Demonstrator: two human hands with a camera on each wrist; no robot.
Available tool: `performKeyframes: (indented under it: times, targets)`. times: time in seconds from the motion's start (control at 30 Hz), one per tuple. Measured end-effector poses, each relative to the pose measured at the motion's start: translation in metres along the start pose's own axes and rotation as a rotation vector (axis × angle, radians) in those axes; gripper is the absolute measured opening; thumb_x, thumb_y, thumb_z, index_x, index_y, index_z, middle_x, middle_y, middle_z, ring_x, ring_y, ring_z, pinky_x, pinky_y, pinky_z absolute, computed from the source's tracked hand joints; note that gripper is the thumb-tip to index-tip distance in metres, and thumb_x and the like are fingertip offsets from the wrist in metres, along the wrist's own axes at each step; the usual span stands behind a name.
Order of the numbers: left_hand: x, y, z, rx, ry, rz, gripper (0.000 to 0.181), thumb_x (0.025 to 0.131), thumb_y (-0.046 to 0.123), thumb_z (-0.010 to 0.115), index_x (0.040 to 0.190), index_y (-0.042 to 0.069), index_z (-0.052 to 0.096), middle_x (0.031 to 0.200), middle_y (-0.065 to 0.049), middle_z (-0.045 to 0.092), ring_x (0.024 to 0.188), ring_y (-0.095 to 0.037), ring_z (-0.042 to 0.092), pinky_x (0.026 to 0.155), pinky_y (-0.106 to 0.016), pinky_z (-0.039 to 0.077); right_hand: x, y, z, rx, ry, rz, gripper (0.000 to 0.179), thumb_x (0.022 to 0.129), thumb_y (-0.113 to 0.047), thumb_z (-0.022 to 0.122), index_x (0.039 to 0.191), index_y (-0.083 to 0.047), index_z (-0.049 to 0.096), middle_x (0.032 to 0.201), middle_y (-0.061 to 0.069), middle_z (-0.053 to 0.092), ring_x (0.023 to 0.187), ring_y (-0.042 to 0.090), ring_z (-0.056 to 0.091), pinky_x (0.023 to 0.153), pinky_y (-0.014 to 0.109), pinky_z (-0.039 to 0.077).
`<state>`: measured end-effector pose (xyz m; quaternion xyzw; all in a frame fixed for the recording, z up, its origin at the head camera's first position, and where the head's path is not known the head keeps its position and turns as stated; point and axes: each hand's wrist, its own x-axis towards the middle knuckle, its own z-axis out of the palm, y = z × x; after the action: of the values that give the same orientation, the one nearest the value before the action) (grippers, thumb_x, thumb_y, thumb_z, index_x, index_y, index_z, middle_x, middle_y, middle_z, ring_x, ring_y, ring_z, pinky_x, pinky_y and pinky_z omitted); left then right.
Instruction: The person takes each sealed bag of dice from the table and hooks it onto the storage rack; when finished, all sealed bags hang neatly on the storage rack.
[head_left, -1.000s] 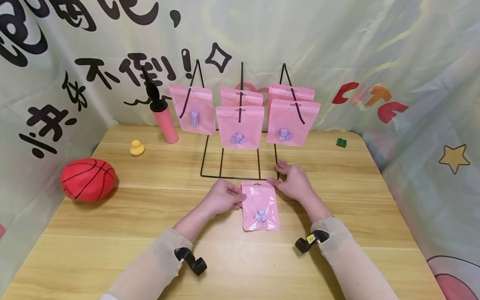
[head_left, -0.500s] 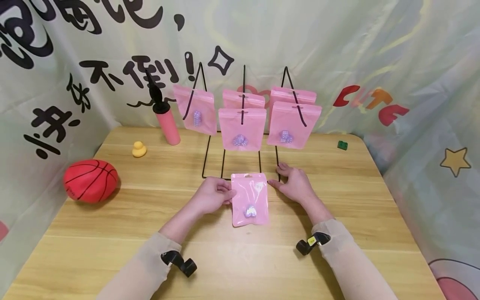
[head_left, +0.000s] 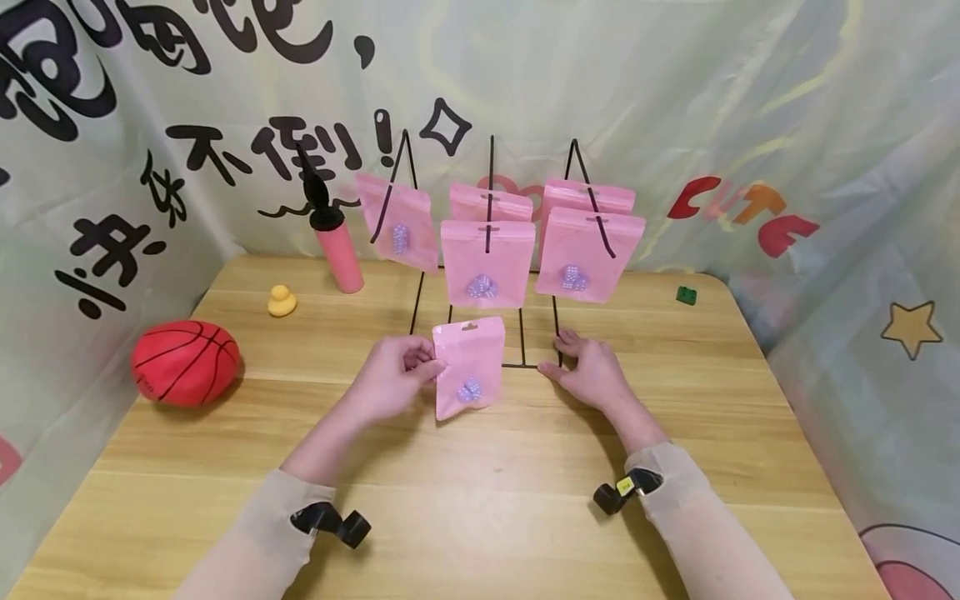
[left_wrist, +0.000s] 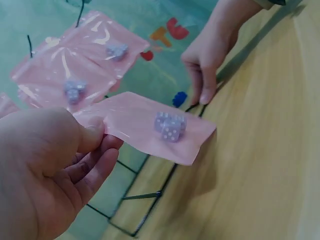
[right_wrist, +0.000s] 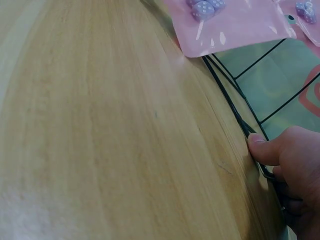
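Note:
My left hand [head_left: 386, 382] pinches the left edge of a pink zip bag [head_left: 480, 358] between thumb and fingers. The bag is tilted and lifted off the table, with a hang hole at its top. Several pale purple dotted dice [left_wrist: 170, 126] show inside it in the left wrist view. My right hand [head_left: 594, 372] holds the front right corner of a black wire display rack [head_left: 522, 337], thumb on the wire [right_wrist: 235, 112] in the right wrist view. Similar pink bags [head_left: 487, 242] hang from the rack's three hooks, two of them on the middle hook.
A pink hand pump [head_left: 341, 258] stands left of the rack. Farther left are a yellow toy duck [head_left: 282, 302] and a red basketball-patterned ball [head_left: 186, 363]. A green toy brick [head_left: 686, 295] lies at the back right. Printed cloth [head_left: 675, 92] walls the table's back and sides.
My left hand has raised the pink bag from the table and carried it left and toward the rack. The right hand stays at the rack's corner.

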<state>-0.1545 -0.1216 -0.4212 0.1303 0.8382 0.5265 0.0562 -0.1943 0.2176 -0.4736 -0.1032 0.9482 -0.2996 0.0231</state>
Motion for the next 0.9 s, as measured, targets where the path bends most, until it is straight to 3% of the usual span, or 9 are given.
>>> performKeyframes:
  times: [0.2, 0.27, 0.43, 0.67, 0.77, 0.9]
  targets:
    - [-0.008, 0.007, -0.023, 0.06, 0.009, 0.127, 0.012, 0.1, 0.003, 0.073, 0.089, 0.009, 0.071, 0.083, -0.002, 0.072, 0.078, -0.039, 0.069, 0.059, -0.03, 0.055, 0.0, 0.001, 0.002, 0.005, 0.001, 0.003, 0.065, 0.097, -0.037, 0.081, 0.142, 0.005, 0.061, 0.156, 0.022, 0.048, 0.148, 0.04, 0.041, 0.123, 0.054, 0.031]
    - [-0.011, 0.009, -0.031, 0.09, 0.009, 0.157, 0.011, 0.1, 0.003, 0.073, 0.091, 0.01, 0.072, 0.083, 0.0, 0.072, 0.076, -0.034, 0.068, 0.058, -0.03, 0.053, 0.0, 0.002, 0.001, 0.006, 0.002, -0.001, 0.065, 0.097, -0.037, 0.08, 0.142, 0.005, 0.061, 0.155, 0.022, 0.048, 0.148, 0.04, 0.042, 0.123, 0.054, 0.032]
    - [-0.018, 0.018, -0.048, 0.167, 0.043, 0.267, 0.011, 0.099, 0.001, 0.074, 0.092, 0.009, 0.072, 0.083, 0.002, 0.072, 0.074, -0.02, 0.065, 0.064, -0.032, 0.056, 0.0, 0.003, 0.0, -0.001, 0.006, -0.016, 0.065, 0.097, -0.038, 0.08, 0.142, 0.005, 0.061, 0.154, 0.023, 0.049, 0.147, 0.041, 0.043, 0.122, 0.055, 0.033]
    - [-0.022, 0.03, -0.072, 0.242, 0.13, 0.385, 0.005, 0.098, -0.001, 0.074, 0.095, 0.004, 0.074, 0.086, -0.001, 0.074, 0.076, -0.016, 0.067, 0.071, -0.033, 0.061, -0.001, 0.003, 0.001, 0.006, 0.007, -0.015, 0.065, 0.097, -0.037, 0.08, 0.142, 0.006, 0.06, 0.155, 0.023, 0.048, 0.147, 0.041, 0.043, 0.122, 0.055, 0.034]
    - [-0.023, 0.036, -0.081, 0.237, 0.177, 0.417, 0.005, 0.097, -0.002, 0.074, 0.095, 0.002, 0.074, 0.086, -0.002, 0.074, 0.076, -0.016, 0.067, 0.071, -0.026, 0.06, -0.001, 0.002, 0.002, 0.008, 0.007, -0.011, 0.065, 0.097, -0.037, 0.08, 0.142, 0.005, 0.06, 0.155, 0.023, 0.048, 0.147, 0.04, 0.043, 0.122, 0.054, 0.034]
    - [-0.023, 0.041, -0.091, 0.161, 0.249, 0.442, 0.007, 0.095, -0.006, 0.075, 0.093, -0.001, 0.071, 0.086, -0.007, 0.074, 0.075, -0.018, 0.068, 0.07, -0.017, 0.057, -0.001, 0.001, 0.001, 0.002, 0.009, -0.009, 0.065, 0.097, -0.037, 0.08, 0.142, 0.005, 0.06, 0.155, 0.022, 0.048, 0.147, 0.04, 0.043, 0.122, 0.054, 0.034]
